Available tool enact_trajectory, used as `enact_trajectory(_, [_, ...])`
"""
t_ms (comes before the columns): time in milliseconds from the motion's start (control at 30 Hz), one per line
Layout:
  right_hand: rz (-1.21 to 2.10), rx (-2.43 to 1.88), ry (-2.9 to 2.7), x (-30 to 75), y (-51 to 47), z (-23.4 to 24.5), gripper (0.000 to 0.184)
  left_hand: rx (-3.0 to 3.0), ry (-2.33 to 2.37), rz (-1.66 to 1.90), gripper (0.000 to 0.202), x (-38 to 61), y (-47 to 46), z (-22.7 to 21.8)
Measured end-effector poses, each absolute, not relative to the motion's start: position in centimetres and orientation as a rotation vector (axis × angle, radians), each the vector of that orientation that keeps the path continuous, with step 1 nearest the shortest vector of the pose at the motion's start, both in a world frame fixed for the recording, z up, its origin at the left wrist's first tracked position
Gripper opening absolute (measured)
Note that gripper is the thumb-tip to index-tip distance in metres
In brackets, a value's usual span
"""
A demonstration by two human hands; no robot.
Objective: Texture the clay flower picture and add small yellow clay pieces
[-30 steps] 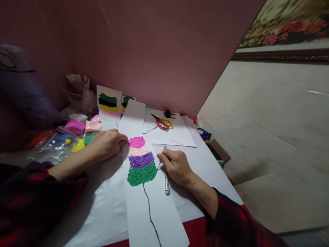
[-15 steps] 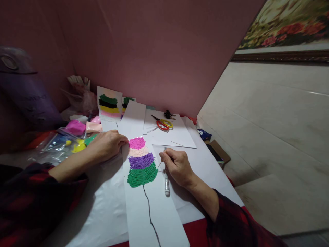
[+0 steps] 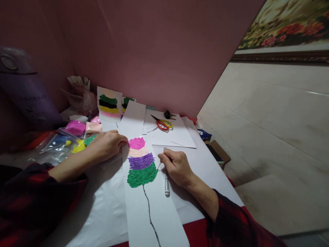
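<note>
A long white paper strip (image 3: 151,212) lies on the table with a clay picture (image 3: 141,162) in pink, cream, purple and green bands above a black drawn stem. My left hand (image 3: 106,144) rests curled at the strip's top left edge, fingertips pressing the paper beside the pink band. My right hand (image 3: 177,166) lies just right of the green band, fingers pinched on a thin needle-like tool whose tip touches the clay's right edge. A small fork (image 3: 166,173) lies under this hand, tines pointing away.
Red and yellow scissors (image 3: 162,122) and dark keys (image 3: 168,114) lie on white sheets behind. Clay lumps and plastic bags (image 3: 74,132) crowd the left, with another striped clay card (image 3: 108,104) against the pink wall. A purple container (image 3: 23,92) stands far left. The table's right edge drops to tiled floor.
My right hand shifted slightly, drifting right and then back toward the clay's edge. My left hand and the paper stayed put.
</note>
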State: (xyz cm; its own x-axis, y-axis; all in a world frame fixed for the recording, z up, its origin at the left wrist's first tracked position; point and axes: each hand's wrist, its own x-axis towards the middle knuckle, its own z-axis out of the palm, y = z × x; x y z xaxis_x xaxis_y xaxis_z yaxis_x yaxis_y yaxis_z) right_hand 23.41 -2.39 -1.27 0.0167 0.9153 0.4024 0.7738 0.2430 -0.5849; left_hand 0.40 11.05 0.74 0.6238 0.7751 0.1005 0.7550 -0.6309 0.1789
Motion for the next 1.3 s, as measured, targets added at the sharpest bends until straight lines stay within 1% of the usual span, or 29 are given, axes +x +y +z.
enact_trajectory(367, [0.219,-1.549,-1.745,23.5,-2.4,-1.1,0.035,2.771,1.328,0.206,0.041,0.4,11.3,0.6])
enact_trajectory(633, [0.370,-1.418,-1.891,23.3,-2.7,-1.2,0.034,2.756,1.307,0.257,0.041,0.4,11.3,0.5])
enact_trajectory(833, [0.421,-1.336,-1.983,22.8,-3.1,-0.9,0.035,2.759,1.327,0.195,0.041,0.5,11.2,0.7])
enact_trajectory(1300, [0.384,-1.203,-1.993,22.3,-3.1,-1.4,0.034,2.756,1.316,0.217,0.041,0.3,11.4,0.4])
